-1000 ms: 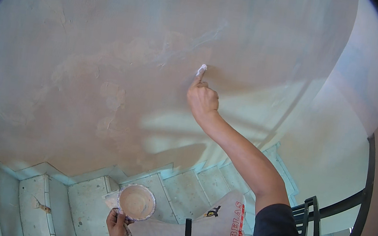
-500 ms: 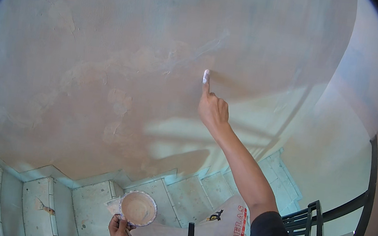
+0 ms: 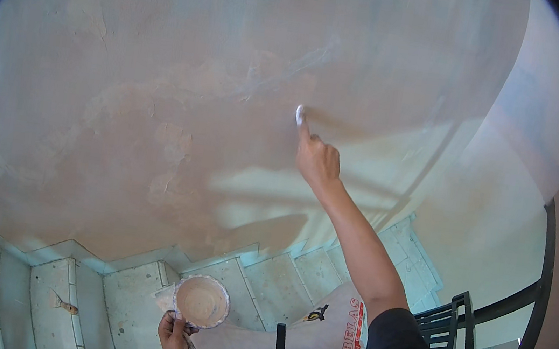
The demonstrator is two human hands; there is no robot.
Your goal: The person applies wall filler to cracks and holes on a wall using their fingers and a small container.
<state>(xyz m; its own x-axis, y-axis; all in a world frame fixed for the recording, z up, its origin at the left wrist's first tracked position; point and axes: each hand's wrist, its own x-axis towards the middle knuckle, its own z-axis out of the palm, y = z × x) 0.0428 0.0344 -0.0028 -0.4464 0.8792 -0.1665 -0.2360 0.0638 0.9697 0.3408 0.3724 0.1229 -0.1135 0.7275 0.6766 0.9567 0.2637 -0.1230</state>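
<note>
My right hand point(image 3: 318, 158) is raised to the painted wall point(image 3: 117, 174), with its index finger stretched out and the other fingers curled. White paste coats that fingertip, which is at the wall surface below a whitish smeared line. Low in front of me, my left hand point(image 3: 175, 336) grips a round cup point(image 3: 202, 302) by its side. Beige paste lies inside the cup, and its rim is smeared. A pale flat piece point(image 3: 165, 299), perhaps a blade, shows behind the cup; how it is held is hidden.
Tiled stairs point(image 3: 128, 303) with specks of paint run along the foot of the wall. A small wooden-handled tool point(image 3: 68, 306) lies on a step at the left. The dark metal railing point(image 3: 464, 326) stands close on my right.
My right fingertip has shifted slightly left and down along the wall. The cup in my left hand has moved a little left and up in the view.
</note>
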